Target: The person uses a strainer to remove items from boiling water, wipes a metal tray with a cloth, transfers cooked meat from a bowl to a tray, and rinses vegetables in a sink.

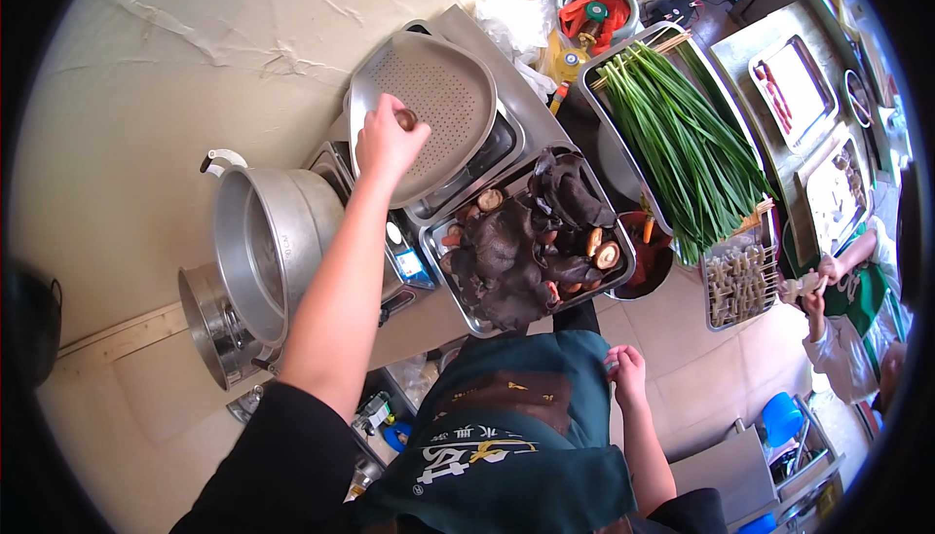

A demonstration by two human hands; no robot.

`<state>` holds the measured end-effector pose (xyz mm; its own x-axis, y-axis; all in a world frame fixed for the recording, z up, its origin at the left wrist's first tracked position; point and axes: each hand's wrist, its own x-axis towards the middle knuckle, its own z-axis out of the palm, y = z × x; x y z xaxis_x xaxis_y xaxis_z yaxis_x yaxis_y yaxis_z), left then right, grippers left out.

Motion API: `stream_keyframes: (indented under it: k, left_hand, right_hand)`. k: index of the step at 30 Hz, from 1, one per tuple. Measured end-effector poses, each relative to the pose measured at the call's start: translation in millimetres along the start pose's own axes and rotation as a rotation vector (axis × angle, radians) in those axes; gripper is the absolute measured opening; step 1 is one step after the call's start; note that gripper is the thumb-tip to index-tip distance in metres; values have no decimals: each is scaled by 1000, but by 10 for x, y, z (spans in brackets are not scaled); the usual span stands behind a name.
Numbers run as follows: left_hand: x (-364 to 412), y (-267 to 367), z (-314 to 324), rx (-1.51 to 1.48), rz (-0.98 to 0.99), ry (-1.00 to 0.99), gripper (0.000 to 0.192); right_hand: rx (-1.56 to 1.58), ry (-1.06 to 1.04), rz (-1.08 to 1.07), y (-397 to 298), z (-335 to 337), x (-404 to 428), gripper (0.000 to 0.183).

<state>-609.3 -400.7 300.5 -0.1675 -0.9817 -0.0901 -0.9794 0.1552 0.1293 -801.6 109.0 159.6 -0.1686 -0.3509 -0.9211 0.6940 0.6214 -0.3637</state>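
Observation:
My left hand [387,143] is closed on a small brown round mushroom [406,120], mostly covered by the fingers. It is above a grey perforated metal drain tray [449,96], which has rounded corners and shows nothing on its holes. Nearer my body, a rectangular metal tray [478,326] holds dark wood ear fungus [504,242] and several shiitake mushrooms [607,255], some with pale undersides up. My right hand [626,373] hangs beside my green apron [504,417], its fingers loosely bent and nothing visible in them.
Large aluminium pots [252,256] stand at the left by the wall. To the right are a tray of garlic chives [679,125], a dark red container [650,271] and a tray of skewers [741,286]. A co-worker's hands [822,286] hold a pale item further right. A gas-valve fitting [573,59] is behind.

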Motion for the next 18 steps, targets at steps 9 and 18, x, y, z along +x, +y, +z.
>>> stream_keyframes:
  k: [9,18]
  left_hand:
    - [-1603,1019,-32,-98,652,-269,38]
    - [-2576,615,-832,-254,672,-749,47]
  right_hand:
    - [-68,-61,-60,-239,127,84,18]
    - [-210,-98,-119,-319,66,36,16]
